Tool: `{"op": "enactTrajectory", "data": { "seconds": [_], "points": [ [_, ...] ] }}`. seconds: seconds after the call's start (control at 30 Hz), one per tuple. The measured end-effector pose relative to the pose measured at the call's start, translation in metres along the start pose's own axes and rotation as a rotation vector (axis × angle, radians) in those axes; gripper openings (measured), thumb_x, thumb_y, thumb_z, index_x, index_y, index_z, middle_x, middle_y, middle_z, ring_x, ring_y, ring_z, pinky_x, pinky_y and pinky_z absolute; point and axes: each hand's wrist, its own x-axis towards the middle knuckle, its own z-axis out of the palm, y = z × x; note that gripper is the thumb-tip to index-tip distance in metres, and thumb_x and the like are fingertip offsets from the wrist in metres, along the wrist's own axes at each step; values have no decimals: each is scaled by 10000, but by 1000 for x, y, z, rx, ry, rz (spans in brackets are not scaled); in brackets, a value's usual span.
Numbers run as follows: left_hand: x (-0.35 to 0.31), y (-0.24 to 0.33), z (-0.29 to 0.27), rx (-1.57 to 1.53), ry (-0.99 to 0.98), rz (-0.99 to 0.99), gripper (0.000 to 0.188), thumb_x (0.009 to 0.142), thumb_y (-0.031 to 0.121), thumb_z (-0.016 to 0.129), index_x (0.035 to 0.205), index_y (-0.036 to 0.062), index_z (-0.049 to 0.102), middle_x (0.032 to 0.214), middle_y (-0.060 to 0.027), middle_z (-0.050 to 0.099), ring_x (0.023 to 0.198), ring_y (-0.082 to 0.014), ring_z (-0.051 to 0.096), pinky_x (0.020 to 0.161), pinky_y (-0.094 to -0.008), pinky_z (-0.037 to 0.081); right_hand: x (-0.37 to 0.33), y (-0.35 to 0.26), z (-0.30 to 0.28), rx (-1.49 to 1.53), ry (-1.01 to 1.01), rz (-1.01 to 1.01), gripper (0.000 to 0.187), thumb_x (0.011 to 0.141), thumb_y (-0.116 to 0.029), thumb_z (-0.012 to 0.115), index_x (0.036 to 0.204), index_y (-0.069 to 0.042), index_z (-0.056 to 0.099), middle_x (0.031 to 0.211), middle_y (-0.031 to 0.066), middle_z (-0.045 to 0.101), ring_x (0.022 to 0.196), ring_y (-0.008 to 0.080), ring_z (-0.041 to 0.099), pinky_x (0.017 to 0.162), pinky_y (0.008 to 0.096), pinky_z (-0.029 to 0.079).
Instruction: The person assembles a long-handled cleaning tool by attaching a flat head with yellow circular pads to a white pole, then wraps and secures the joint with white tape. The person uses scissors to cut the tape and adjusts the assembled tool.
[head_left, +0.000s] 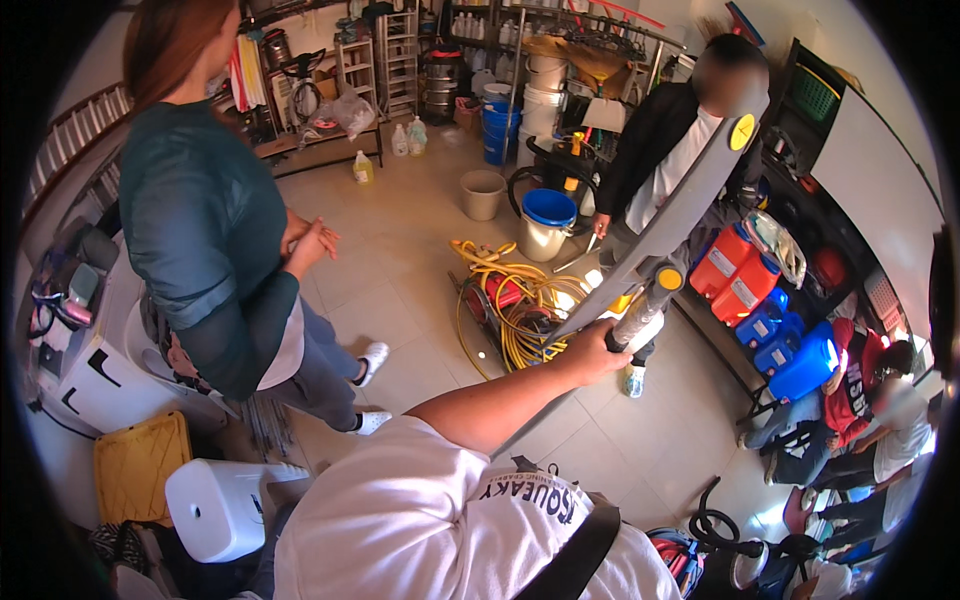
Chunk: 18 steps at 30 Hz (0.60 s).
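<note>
My left hand (600, 355) reaches out from a white sleeve and is closed around a grey handle (645, 312), a thick tube with a round yellow cap at its upper end. Close behind it runs a long grey bar (650, 225), slanting up to the right to another round yellow cap. The rest of the equipment they belong to is hidden, so I cannot tell its kind. Past the hand, coiled yellow hose (525, 320) lies on the floor around a red piece of equipment (502, 290). My right hand is out of view.
One person (205, 220) stands at the left, hands together; another in a black jacket (645, 150) stands beyond the bar. A blue-rimmed bucket (546, 230) and beige bucket (482, 195) are on the floor. Red jerrycans (735, 270) line the right bench. A white container (215, 510) is at lower left.
</note>
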Motion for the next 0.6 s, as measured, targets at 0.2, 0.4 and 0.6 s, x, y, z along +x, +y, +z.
{"op": "enactTrajectory", "data": {
  "seconds": [0.2,0.4,0.6],
  "points": [
    [-1,-21,15,-23,-24,-91,348,643,203,636,909,31,492,842,-147,526,816,-274,517,731,-336,399,-14,53,74,4,-36,54,134,662,-196,528,690,-90,605,759,100,598,638,242,579,587,339,474],
    [1,-27,13,101,4,-20,338,647,199,636,907,34,495,874,-147,522,818,-275,514,728,-333,400,-11,65,115,250,121,-42,168,649,-237,540,628,-80,597,712,101,602,644,248,581,588,354,473],
    [13,-45,-9,17,-61,-28,301,659,172,623,889,31,489,806,-119,524,772,-235,511,701,-321,398,6,32,94,9,41,-106,196,672,-232,515,623,-55,584,655,92,598,598,224,582,552,345,468]
  ]
}}
